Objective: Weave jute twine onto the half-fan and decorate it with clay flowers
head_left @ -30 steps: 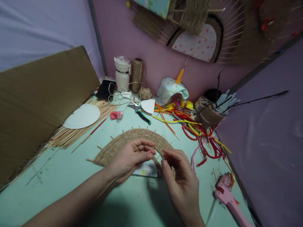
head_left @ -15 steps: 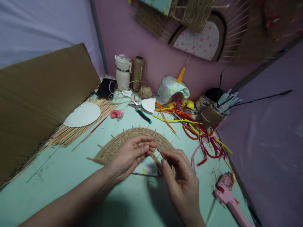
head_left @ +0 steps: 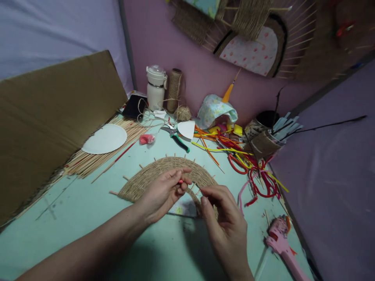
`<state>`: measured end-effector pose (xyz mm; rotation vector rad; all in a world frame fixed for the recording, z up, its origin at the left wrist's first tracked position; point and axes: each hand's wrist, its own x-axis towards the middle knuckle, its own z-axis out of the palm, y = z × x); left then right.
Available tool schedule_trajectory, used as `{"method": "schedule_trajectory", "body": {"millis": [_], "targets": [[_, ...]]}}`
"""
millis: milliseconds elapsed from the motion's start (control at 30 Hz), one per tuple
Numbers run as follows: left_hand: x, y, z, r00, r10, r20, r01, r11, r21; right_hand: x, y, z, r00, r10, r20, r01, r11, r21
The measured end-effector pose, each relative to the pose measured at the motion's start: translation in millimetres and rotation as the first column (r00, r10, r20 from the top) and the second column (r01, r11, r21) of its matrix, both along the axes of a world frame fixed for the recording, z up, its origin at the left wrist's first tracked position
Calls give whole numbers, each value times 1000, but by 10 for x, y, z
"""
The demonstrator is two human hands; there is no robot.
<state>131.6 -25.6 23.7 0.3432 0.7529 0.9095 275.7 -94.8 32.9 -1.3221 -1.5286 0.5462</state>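
My left hand (head_left: 165, 193) is turned partly palm up, with a small pinkish-red piece (head_left: 181, 181) pinched at its fingertips. My right hand (head_left: 225, 218) is close by on the right, its thumb and index finger nearly together. Whether anything is between them is too small to tell. Under both hands lies a half-round panel (head_left: 158, 168) of woven twine, with short wooden stick ends poking out around its curved edge. A patterned fabric half-circle (head_left: 183, 206) fills its lower middle, partly covered by my hands.
Behind the panel lie green-handled pruners (head_left: 180, 143), a pink lump in plastic (head_left: 147, 139) and red-handled scissors (head_left: 236, 164). Thin sticks (head_left: 88, 166) and a white paper plate (head_left: 105, 139) are at left. A pink glue gun (head_left: 283, 242) rests at right. Twine (head_left: 175, 89) stands at the back.
The small pinkish-red piece now shows at my left fingertips, where it was not visible before. My left fingers have curled in more. My right hand has barely moved. The view has shifted slightly.
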Motion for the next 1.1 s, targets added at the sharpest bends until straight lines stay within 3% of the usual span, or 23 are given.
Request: {"method": "schedule_trajectory", "body": {"millis": [100,300,467,900,1100], "targets": [[16,6,-15,998,31,54,-27,997,-73,-2,0,-11,1000,7,3,-7,1000,2],[8,11,22,987,-17,160,22,999,-30,-5,8,-8,1000,21,14,-21,1000,10],[-14,4,87,967,-7,253,34,994,-104,-17,-2,-3,1000,-4,20,3,999,52],[-26,-28,69,971,-6,238,20,998,-57,-58,26,-16,993,95,66,-101,991,85],[-31,-19,90,963,0,269,31,993,-111,-51,1,-68,993,97,63,-102,990,95]]}}
